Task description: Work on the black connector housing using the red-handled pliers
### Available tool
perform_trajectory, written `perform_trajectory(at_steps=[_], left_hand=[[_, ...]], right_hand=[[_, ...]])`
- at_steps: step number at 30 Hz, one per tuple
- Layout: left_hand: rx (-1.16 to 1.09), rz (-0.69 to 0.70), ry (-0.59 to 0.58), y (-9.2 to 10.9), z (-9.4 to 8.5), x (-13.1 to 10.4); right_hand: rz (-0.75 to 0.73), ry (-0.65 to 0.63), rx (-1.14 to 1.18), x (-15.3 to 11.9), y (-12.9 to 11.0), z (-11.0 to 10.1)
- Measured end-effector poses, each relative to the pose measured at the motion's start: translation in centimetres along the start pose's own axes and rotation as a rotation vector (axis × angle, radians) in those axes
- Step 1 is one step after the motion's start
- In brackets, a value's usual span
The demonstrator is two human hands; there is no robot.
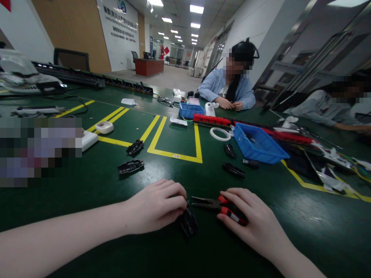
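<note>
My left hand (162, 206) is closed on a black plastic part (189, 222), its fingers over the part's upper end. In my right hand (252, 216) is a pair of pliers (213, 203) with red and black handles. The jaws are slightly apart and point left, close to the black part. Further up the green table, two similar black parts (131, 166) lie on the left. Several more dark parts (233, 170) lie to the right, near a blue bin (257, 146).
A roll of white tape (220, 134) lies left of the blue bin, and a smaller blue tray (191, 111) stands behind. Yellow tape lines (174, 156) mark the table (101, 200). A co-worker (228, 85) sits across, another person (327, 104) at right. Red strips (211, 119) lie behind the bin.
</note>
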State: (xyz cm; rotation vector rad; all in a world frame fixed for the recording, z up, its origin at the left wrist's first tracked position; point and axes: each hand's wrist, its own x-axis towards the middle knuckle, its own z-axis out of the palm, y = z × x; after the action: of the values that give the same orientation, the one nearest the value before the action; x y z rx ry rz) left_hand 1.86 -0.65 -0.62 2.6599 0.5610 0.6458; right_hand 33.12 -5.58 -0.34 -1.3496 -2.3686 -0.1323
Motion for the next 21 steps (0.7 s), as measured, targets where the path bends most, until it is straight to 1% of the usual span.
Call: perform_trajectory(at_steps=[5,10,16,18,21], left_hand=[[-0.034,0.011,-0.004,0.0,0.0,0.0],[-0.061,0.016,-0.039,0.1,-0.2,0.0],[-0.081,0.004,-0.062,0.2,-0.3,0.1],[-0.084,-0.010,-0.071,0.2,-0.4,0.1],[-0.077,-0.044,-0.088,0.2,-0.6,0.2]], right_hand=[[0.033,-0.053,0.011,-0.5,0.2,0.3],[0.040,-0.112,-0.009,-0.2,0.0,0.2],[0.063,-0.136,-0.132,0.1,1.0,-1.3],[0.107,-0.143,-0.148,0.1,1.4,-1.8],[0.184,-0.170,-0.101,0.1,1.4,-2.2]])
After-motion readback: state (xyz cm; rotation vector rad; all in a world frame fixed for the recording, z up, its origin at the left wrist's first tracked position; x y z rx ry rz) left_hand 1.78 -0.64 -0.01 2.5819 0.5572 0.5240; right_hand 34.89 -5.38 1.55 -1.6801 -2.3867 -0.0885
